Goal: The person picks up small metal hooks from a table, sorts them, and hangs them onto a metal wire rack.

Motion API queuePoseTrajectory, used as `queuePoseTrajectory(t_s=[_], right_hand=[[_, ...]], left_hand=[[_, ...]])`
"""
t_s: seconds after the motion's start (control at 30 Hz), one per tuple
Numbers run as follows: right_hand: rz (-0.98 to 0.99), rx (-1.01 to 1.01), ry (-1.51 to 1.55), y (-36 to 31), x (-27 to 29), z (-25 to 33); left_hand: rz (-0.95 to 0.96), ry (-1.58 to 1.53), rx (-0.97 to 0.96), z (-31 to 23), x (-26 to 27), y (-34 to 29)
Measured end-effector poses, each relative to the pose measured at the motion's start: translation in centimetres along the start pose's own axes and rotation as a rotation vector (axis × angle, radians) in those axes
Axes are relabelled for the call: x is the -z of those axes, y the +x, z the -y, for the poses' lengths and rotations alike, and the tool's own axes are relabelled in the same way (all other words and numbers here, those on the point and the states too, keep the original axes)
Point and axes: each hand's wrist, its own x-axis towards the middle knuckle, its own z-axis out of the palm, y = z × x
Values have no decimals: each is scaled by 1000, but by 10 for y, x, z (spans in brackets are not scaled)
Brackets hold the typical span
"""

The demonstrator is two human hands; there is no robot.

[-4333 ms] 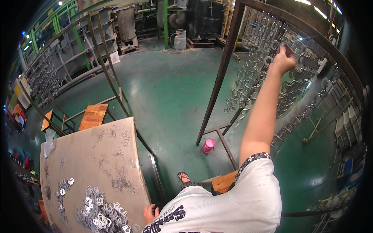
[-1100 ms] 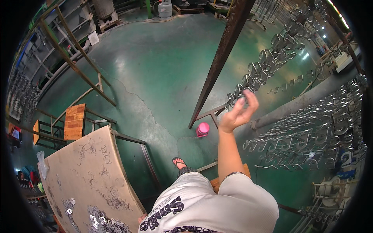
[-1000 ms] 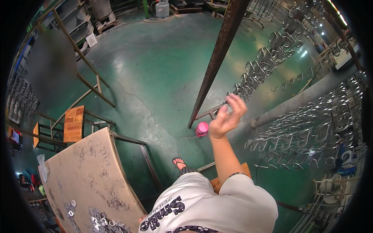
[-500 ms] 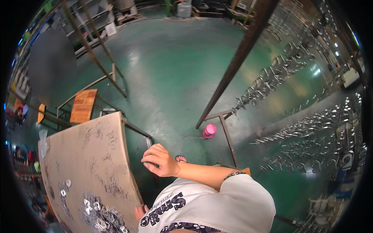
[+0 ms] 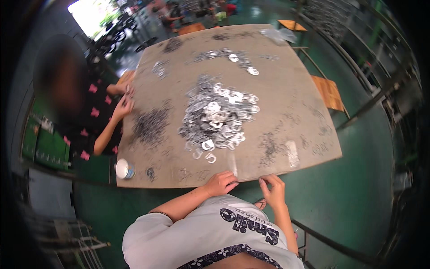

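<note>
I stand at the near edge of a table covered with brown board [image 5: 277, 94]. My left hand [image 5: 220, 184] rests at that edge with its fingers curled in and pressed together; anything in them is too small to make out. A little to its right, my right hand [image 5: 274, 190] is also at the edge, thumb and forefinger pinched, and what they hold cannot be made out. Beyond my hands lies a large heap of flat silver metal pieces [image 5: 215, 116], many of them curved. A few loose curved pieces [image 5: 210, 158] lie between the heap and my left hand.
Small dark bits [image 5: 152, 125] are scattered over the board. A white cup [image 5: 124, 169] stands at the near left corner. At the left side a co-worker's hands [image 5: 123, 105] are over the table edge. A clear plastic bag [image 5: 277, 35] and wooden stools [image 5: 328, 92] are at the far right.
My view has swung left from the floor and hanging metal parts to face the table. My right hand has come from open air to the table edge beside my left.
</note>
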Motion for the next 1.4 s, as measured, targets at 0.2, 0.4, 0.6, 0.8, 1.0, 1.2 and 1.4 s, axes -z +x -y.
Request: queuePoseTrajectory(t_s=[0.2, 0.4, 0.6, 0.8, 1.0, 1.2, 1.4], right_hand=[[194, -12, -6, 8, -43, 8], [291, -52, -53, 19, -86, 3], [242, -47, -223, 49, -154, -7], [154, -6, -310, 64, -205, -2], [292, -191, -267, 75, -199, 9], [303, -235, 251, 63, -180, 11], [457, -693, 607, 61, -166, 36]], left_hand=[[-386, 215, 361, 56, 52, -47], [-553, 549, 781, 139, 127, -81], [-232, 848, 565, 169, 141, -90], [3, 924, 469, 159, 148, -74], [-233, 644, 729, 150, 149, -72], [-420, -641, 663, 70, 105, -68], [-470, -1022, 535, 49, 74, -63]])
